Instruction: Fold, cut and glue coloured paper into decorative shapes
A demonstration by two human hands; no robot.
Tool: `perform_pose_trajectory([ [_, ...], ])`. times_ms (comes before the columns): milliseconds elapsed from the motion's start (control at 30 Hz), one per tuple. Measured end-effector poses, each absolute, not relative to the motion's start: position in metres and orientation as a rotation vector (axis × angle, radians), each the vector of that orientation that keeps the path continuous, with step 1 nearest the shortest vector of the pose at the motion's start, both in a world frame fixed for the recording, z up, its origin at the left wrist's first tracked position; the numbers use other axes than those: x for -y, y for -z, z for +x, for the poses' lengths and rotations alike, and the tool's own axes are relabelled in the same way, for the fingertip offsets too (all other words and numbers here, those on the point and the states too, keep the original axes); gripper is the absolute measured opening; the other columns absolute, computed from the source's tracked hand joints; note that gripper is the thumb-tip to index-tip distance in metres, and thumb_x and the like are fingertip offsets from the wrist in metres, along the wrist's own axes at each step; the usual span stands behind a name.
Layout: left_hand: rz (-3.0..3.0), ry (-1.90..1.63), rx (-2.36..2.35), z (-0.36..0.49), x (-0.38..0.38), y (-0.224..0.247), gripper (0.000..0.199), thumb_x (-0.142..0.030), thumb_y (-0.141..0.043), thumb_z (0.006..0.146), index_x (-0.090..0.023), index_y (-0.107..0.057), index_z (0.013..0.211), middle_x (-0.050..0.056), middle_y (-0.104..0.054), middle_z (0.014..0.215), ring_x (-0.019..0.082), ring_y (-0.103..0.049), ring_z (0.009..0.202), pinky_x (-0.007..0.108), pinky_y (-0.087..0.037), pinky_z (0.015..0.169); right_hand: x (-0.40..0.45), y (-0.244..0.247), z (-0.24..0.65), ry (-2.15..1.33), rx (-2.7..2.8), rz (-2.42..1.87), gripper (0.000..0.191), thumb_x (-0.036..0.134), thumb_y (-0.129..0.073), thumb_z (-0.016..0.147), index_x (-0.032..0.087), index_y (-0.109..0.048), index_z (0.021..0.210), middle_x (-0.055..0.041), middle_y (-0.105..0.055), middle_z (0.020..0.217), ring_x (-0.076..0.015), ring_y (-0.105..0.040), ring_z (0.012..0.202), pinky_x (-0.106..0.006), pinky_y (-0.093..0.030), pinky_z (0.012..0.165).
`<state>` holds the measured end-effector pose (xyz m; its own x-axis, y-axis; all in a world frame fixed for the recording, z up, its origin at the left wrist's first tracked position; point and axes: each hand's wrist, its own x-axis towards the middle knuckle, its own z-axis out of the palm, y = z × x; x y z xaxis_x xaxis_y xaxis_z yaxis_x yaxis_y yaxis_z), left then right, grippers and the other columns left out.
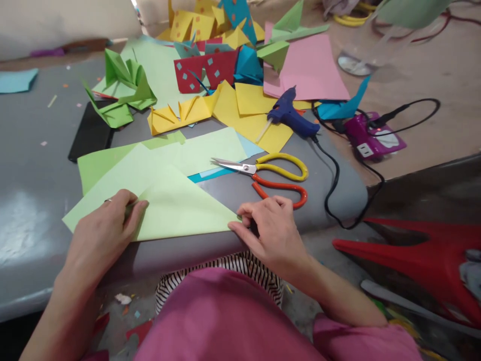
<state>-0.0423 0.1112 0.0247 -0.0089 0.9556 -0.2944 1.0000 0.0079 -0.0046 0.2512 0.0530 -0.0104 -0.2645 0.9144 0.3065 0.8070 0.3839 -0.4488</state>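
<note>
A pale green sheet of paper (171, 205), folded over itself, lies along the table's near edge. My left hand (107, 223) is closed on its left part, thumb and fingers pinching the paper. At the right, my right hand (268, 223) pinches the pointed corner of the same sheet between thumb and fingers. Just beyond the right hand lie scissors (246, 169), with one yellow and one red handle and the blades slightly apart. Other green paper (99, 163) and a light green strip (214, 145) lie behind the folded sheet.
A blue glue gun (291, 115) rests on yellow paper (240, 120), its cord looping near a purple power strip (372, 138). Folded green paper shapes (126, 85) stand by a black phone (90, 133). Pink sheets (310, 70) lie at the back. A red stool (421, 250) stands at right.
</note>
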Motion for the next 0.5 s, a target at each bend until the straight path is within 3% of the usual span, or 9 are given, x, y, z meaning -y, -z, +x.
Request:
perform_pose_trajectory([
  [267, 2.038, 0.286, -2.040, -0.0451, -0.1115, -0.0240, 0.027, -0.051, -0.034, 0.097, -0.026, -0.044, 0.093, 0.005, -0.063, 0.079, 0.029, -0.061, 0.077, 0.034, -0.034, 0.065, -0.0535, 0.0111, 0.2516, -0.200, 2.234, -1.487, 0.019, 0.034, -0.049, 0.105, 0.025, -0.065, 0.105, -0.0015, -0.073, 0.081, -0.0208, -0.057, 0.078, -0.042, -0.030, 0.082],
  [500, 2.024, 0.361, -2.053, -0.0415, -0.1124, -0.0257, 0.027, -0.050, -0.031, 0.098, -0.026, -0.042, 0.094, 0.005, -0.062, 0.080, 0.028, -0.060, 0.079, 0.033, -0.034, 0.067, -0.0504, 0.0135, 0.2514, -0.101, 2.259, -1.442, 0.021, 0.025, -0.058, 0.101, 0.025, -0.071, 0.117, -0.0004, -0.067, 0.078, -0.0181, -0.055, 0.078, -0.040, -0.029, 0.083],
])
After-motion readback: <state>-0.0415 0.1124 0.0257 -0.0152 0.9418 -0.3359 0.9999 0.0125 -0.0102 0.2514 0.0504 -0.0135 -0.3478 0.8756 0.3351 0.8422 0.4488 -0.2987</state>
